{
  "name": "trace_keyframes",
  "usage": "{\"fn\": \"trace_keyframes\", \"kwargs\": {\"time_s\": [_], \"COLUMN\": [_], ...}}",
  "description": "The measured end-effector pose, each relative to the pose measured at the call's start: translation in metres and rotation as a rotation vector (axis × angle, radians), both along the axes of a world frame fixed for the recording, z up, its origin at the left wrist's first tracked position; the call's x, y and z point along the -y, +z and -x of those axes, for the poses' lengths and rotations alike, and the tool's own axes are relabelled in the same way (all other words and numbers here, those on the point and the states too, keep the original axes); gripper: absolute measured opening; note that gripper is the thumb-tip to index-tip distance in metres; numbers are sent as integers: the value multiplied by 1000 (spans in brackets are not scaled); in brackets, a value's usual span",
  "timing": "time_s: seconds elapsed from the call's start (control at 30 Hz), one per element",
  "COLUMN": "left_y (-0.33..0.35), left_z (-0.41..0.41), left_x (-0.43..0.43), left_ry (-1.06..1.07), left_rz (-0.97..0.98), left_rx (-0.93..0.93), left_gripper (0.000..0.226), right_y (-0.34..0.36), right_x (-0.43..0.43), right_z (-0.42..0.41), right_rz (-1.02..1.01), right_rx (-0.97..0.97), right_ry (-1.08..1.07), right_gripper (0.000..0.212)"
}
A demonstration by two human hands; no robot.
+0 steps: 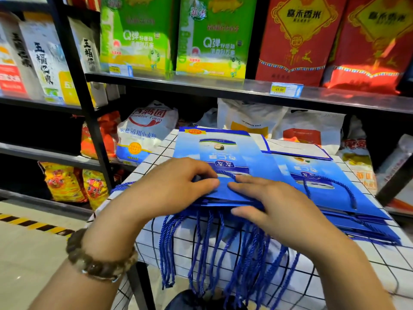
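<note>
A stack of flat blue paper gift bags (225,151) lies on a small table covered with a white grid-pattern cloth (156,153). Their blue rope handles (214,249) hang over the near edge. My left hand (169,189) rests on the top bag's near end, its fingertips curled at a rope handle there. My right hand (272,204) lies flat beside it with fingers straight, thumb at the stack's near edge. A second stack of the same blue bags (330,186) lies fanned out to the right.
Black metal shelves (201,86) stand right behind the table, loaded with green, red and white rice and flour sacks (147,133). A price tag (285,89) hangs on the shelf edge. At left the floor carries a yellow-black hazard stripe (33,222).
</note>
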State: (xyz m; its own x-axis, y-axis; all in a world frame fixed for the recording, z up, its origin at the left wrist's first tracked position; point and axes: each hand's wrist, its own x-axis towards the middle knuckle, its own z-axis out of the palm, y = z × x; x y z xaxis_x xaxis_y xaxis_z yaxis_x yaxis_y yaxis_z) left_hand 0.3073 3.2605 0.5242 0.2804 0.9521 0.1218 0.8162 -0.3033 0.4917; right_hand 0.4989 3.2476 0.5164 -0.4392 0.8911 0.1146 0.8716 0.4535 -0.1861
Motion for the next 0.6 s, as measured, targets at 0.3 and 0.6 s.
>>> {"fn": "trace_keyframes", "kwargs": {"time_s": [0.3, 0.6], "left_y": [2, 21], "left_z": [33, -27], "left_x": [0, -19], "left_ry": [-352, -297], "left_rz": [33, -681], "left_rx": [623, 249], "left_gripper": [44, 31], "right_y": [6, 25], "right_x": [5, 27], "right_z": [-20, -44], "right_rz": [-508, -679], "right_rx": [-275, -62], "right_ry": [-22, -201], "right_gripper": [32, 42]}}
